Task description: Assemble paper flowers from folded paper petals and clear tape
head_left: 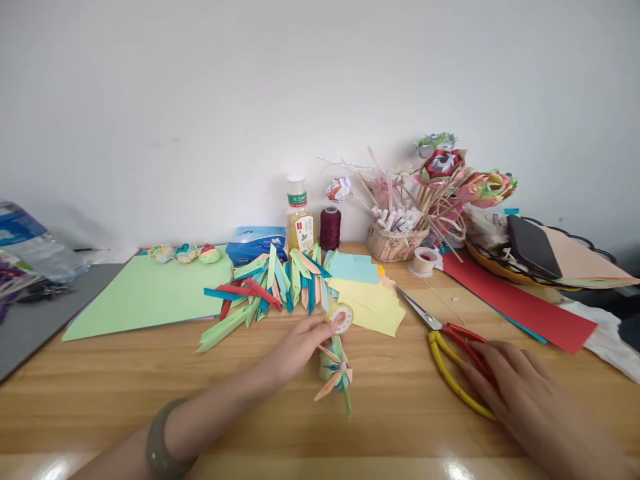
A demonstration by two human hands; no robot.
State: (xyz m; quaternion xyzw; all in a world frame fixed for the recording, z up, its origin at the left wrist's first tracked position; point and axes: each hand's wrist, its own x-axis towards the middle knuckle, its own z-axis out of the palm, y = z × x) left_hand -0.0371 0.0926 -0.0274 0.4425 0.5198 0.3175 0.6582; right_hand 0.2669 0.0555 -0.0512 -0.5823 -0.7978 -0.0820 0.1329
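My left hand (pixel 303 343) is closed on a small roll of tape (pixel 341 318) with a yellow edge and a pale core. Just below the roll, a folded-paper flower (pixel 336 367) in orange, green and blue stands on the wooden table; whether my fingers touch it I cannot tell. At the right, my right hand (pixel 525 387) has its fingers around the red handle of a pair of scissors (pixel 457 343). The other handle is yellow, and the blades point to the upper left. Folded paper strips (pixel 280 283) and yellow paper sheets (pixel 373 307) lie beyond my left hand.
A green sheet (pixel 155 293) bears several small paper flowers. Against the wall stand a blue tissue pack (pixel 257 243), a bottle (pixel 301 220), a dark red thread spool (pixel 330 229) and a basket (pixel 395 245) of paper flowers. Red paper (pixel 520 303) and a black-rimmed tray (pixel 483 263) lie right.
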